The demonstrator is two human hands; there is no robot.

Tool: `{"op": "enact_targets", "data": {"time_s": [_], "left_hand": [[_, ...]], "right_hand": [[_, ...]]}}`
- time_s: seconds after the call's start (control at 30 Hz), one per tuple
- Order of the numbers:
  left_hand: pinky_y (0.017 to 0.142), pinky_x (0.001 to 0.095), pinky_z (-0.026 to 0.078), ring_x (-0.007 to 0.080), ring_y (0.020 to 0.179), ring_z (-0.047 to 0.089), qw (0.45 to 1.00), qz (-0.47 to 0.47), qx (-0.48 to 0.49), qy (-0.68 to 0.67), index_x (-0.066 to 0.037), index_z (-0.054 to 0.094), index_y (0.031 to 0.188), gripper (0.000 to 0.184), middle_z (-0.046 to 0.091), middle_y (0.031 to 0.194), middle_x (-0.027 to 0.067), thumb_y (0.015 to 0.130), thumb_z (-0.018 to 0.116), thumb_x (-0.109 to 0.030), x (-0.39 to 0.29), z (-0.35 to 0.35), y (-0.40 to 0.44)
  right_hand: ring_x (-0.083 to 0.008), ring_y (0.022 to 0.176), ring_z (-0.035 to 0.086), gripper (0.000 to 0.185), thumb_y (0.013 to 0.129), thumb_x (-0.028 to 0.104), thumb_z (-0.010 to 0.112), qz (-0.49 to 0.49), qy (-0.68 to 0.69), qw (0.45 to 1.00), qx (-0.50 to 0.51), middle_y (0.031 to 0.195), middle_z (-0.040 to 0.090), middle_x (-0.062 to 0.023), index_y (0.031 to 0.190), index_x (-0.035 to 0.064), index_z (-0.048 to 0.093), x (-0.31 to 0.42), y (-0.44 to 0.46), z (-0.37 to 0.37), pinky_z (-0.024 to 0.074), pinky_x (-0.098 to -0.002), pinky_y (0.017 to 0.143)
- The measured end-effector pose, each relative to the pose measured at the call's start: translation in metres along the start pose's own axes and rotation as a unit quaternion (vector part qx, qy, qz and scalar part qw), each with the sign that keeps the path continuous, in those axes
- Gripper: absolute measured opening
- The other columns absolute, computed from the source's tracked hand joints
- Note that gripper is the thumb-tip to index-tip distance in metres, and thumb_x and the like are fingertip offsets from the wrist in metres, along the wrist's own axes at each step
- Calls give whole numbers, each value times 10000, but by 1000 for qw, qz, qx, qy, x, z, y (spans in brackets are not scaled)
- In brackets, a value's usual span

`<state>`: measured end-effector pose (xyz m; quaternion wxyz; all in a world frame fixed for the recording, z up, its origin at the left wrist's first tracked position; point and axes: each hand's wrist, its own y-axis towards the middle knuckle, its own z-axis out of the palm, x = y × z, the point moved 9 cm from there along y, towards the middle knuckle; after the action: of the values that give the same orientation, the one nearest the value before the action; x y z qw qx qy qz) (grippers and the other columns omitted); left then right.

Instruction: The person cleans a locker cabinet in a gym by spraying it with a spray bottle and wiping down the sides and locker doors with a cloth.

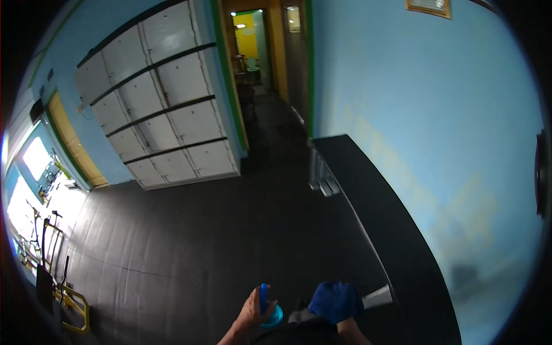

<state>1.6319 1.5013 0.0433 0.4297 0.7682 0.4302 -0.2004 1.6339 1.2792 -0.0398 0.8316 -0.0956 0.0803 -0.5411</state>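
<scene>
At the bottom of the head view, my left hand [251, 309] is closed around a spray bottle [272, 317] with a narrow blue top and a round turquoise body. To its right, a dark blue cloth [336, 301] is bunched over my right hand [347, 328], hiding the fingers; mostly the wrist shows below it. The cloth is beside the near part of a long black bench or counter top [379, 213] along the wall. Both hands are close to my body and apart from each other.
White lockers [172, 86] stand against the far blue wall, left of an open doorway [264, 115]. Black matting covers the floor [172, 241]. Yellow-and-black gym equipment [75, 305] stands at lower left. Metal weights [328, 185] sit by the bench's far end.
</scene>
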Motion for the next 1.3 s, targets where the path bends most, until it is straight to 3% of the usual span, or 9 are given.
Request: {"op": "enact_targets", "data": {"time_s": [0.1, 0.37, 0.43, 0.5, 0.67, 0.87, 1.0, 1.07, 1.3], "left_hand": [[737, 365, 546, 210, 827, 655, 991, -127, -35, -15, -23, 401, 1328, 585, 607, 1108, 160, 840, 701, -145, 38, -17, 73], [853, 334, 499, 208, 961, 645, 894, -388, -145, -168, -46, 506, 1268, 515, 647, 1085, 129, 851, 687, -287, 193, -15, 211], [864, 352, 499, 230, 986, 646, 924, -362, -58, -111, -49, 519, 1257, 502, 653, 1073, 136, 860, 670, -318, 215, -12, 264], [873, 374, 496, 246, 988, 648, 898, -410, -63, -147, -51, 530, 1245, 498, 659, 1044, 139, 864, 659, -344, 253, -12, 307], [859, 401, 498, 305, 1011, 632, 946, -296, -60, -120, -35, 526, 1231, 487, 632, 1075, 177, 868, 647, -336, 299, -41, 480], [786, 390, 508, 309, 909, 656, 985, -75, -137, 72, -31, 536, 1190, 395, 640, 987, 169, 856, 646, -211, 302, -125, 704], [766, 374, 506, 276, 882, 661, 963, 4, -221, 156, -21, 530, 1169, 365, 639, 955, 161, 845, 638, -150, 305, -182, 824], [730, 356, 512, 227, 811, 666, 947, 41, -264, 177, -26, 530, 1145, 337, 630, 904, 138, 849, 633, -150, 297, -219, 891], [621, 326, 513, 170, 683, 651, 886, 104, -356, 278, -48, 528, 1074, 261, 610, 765, 89, 869, 612, -186, 278, -338, 1084]], "right_hand": [[-221, 707, 552, 230, 865, 324, 568, 117, -58, 973, 191, 752, 550, -48, 774, 113, 585, 15, 78, 96, 442, -393, 610], [-257, 928, 615, 313, 888, 327, 599, -39, -169, 985, -23, 958, 643, -144, 1007, 38, 623, 140, 351, 182, 510, -455, 747], [-270, 862, 607, 291, 916, 302, 533, 22, -195, 957, 215, 1041, 624, -153, 1034, 42, 593, 132, 373, 234, 508, -428, 711], [-278, 872, 606, 314, 908, 323, 536, 69, -131, 965, 219, 1033, 622, -157, 1036, 44, 600, 147, 405, 250, 502, -447, 714], [-315, 919, 601, 424, 864, 429, 555, 194, 258, 939, 116, 994, 615, -175, 1045, 54, 638, 202, 461, 269, 472, -545, 729], [-359, 976, 594, 558, 811, 556, 578, 274, 679, 680, -46, 948, 606, -197, 1056, 66, 682, 261, 565, 281, 437, -661, 747], [-421, 939, 574, 465, 692, 408, 630, 315, 704, 632, -78, 1048, 602, -184, 1025, 88, 690, 317, 681, 292, 434, -632, 732], [-367, 947, 574, 300, 800, 273, 574, 292, 63, 939, 173, 1084, 601, -148, 1033, 108, 665, 351, 763, 283, 441, -559, 751], [-193, 745, 458, 309, 915, 258, 429, 101, -227, 900, 359, 923, 537, -6, 1188, 217, 569, 382, 994, 447, 378, -347, 718]]}}
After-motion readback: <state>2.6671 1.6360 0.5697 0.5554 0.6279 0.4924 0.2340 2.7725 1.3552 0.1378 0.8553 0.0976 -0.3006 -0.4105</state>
